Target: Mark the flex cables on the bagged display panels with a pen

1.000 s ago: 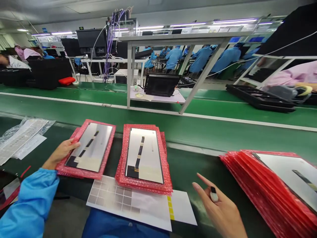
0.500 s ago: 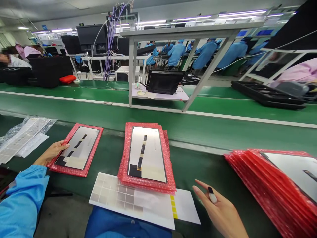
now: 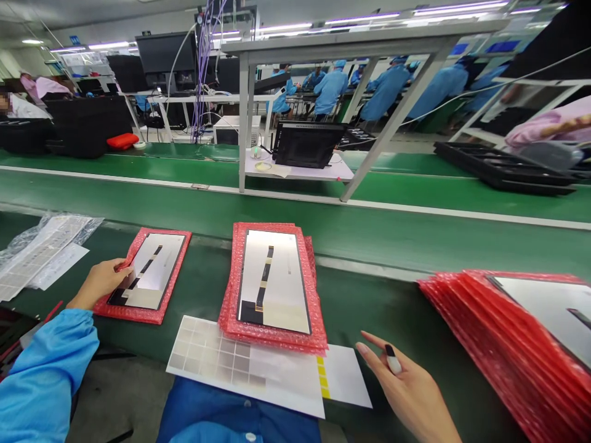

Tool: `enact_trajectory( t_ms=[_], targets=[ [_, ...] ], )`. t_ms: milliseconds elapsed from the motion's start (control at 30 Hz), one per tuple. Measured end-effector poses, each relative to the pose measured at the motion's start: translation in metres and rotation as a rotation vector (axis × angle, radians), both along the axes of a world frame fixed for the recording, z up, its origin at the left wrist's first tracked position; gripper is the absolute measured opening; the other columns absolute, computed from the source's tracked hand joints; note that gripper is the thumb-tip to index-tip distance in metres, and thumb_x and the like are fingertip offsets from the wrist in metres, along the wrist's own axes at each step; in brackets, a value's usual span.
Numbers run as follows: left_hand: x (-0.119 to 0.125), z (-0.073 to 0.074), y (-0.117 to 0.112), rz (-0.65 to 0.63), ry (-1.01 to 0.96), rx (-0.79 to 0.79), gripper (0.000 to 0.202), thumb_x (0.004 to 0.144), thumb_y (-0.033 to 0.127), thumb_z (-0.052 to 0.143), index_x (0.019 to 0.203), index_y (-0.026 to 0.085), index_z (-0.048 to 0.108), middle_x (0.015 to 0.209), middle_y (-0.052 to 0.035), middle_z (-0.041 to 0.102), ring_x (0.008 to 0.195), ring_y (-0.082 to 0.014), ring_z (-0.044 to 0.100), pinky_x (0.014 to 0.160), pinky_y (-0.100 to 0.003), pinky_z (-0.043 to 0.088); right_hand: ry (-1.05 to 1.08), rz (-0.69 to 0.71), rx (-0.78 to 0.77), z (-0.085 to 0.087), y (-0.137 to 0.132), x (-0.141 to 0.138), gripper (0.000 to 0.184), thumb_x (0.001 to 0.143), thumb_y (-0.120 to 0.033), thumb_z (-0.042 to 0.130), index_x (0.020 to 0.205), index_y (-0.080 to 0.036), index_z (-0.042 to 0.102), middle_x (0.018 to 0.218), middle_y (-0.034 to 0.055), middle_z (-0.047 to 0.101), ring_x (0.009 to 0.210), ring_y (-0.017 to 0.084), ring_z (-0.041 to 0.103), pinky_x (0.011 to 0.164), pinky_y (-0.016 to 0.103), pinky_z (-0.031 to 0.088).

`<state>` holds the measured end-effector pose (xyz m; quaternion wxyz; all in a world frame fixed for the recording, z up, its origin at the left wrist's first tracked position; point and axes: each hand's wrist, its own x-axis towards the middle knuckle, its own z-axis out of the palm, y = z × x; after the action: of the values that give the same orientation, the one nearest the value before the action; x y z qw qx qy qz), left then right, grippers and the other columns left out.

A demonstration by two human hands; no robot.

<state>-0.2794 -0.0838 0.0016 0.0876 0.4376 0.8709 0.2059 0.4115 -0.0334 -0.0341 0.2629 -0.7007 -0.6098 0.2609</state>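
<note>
My left hand grips the left edge of a display panel lying on a red bubble-wrap sleeve, thumb on top and other fingers partly hidden. A dark ribbon strip runs along the panel's pale back. In the middle, a similar display panel rests on a small pile of red bubble-wrap sleeves. My right hand hovers low on the right, apart from the pile, index finger and thumb stretched out. Tucked in it is a small black-and-white stick-like item, its kind unclear.
Under the middle pile lie a sheet with grey squares and a white sheet with yellow squares. A tall stack of red bubble-wrap sleeves stands right. Plastic-wrapped sheets lie left. Beyond the green belt stands a metal frame.
My left hand has slid slightly right and further over the left panel's edge. The view has tilted a little downward. My right hand keeps nearly the same pose.
</note>
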Motion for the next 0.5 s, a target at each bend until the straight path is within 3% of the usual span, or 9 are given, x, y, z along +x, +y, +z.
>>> enact_trajectory(
  t_ms=[133,267,367,467,500],
  targets=[
    [0.022,-0.003,-0.005,-0.007,0.185,0.004,0.057,0.087,0.045,0.056,0.127,0.007,0.068,0.129,-0.0239,0.067,0.124,-0.0477,0.061,0.105,-0.059,0.048,0.009,-0.01,0.036,-0.001,-0.005,0.004,0.06,0.078,-0.068,0.064,0.105,-0.019,0.085,0.058,-0.0017,0.058,0.054,0.018,0.057,0.049,0.026,0.045],
    [0.066,-0.008,-0.015,-0.061,0.3,0.092,0.059,0.093,0.049,0.049,0.137,0.011,0.061,0.143,-0.021,0.058,0.137,-0.0428,0.051,0.116,-0.057,0.04,0.052,-0.1,0.066,-0.002,-0.012,0.008,0.055,0.077,-0.064,0.068,0.101,-0.018,0.085,0.059,-0.0002,0.061,0.054,0.019,0.058,0.05,0.026,0.046],
    [0.113,-0.002,-0.023,-0.259,0.325,0.298,0.047,0.098,0.051,0.049,0.125,0.018,0.068,0.128,-0.0132,0.069,0.126,-0.0347,0.061,0.115,-0.049,0.046,0.208,-0.171,0.129,-0.001,-0.021,0.001,0.048,0.08,-0.061,0.07,0.091,-0.016,0.084,0.068,0.0051,0.07,0.062,0.021,0.064,0.056,0.028,0.049],
    [0.165,0.015,-0.03,-0.573,0.264,0.456,0.025,0.097,0.043,0.06,0.114,0.028,0.071,0.108,-0.0043,0.077,0.101,-0.0282,0.072,0.098,-0.042,0.058,0.507,-0.192,0.156,-0.001,-0.03,-0.011,0.055,0.092,-0.065,0.059,0.09,-0.015,0.081,0.06,0.0033,0.064,0.052,0.018,0.058,0.051,0.029,0.047],
    [0.183,0.023,-0.031,-0.704,0.242,0.491,0.021,0.096,0.037,0.064,0.114,0.031,0.071,0.102,-0.0024,0.078,0.092,-0.0261,0.074,0.092,-0.04,0.061,0.563,-0.188,0.174,-0.002,-0.033,-0.014,0.058,0.094,-0.067,0.057,0.088,-0.015,0.081,0.065,0.0052,0.067,0.058,0.02,0.063,0.056,0.029,0.051]
  ],
)
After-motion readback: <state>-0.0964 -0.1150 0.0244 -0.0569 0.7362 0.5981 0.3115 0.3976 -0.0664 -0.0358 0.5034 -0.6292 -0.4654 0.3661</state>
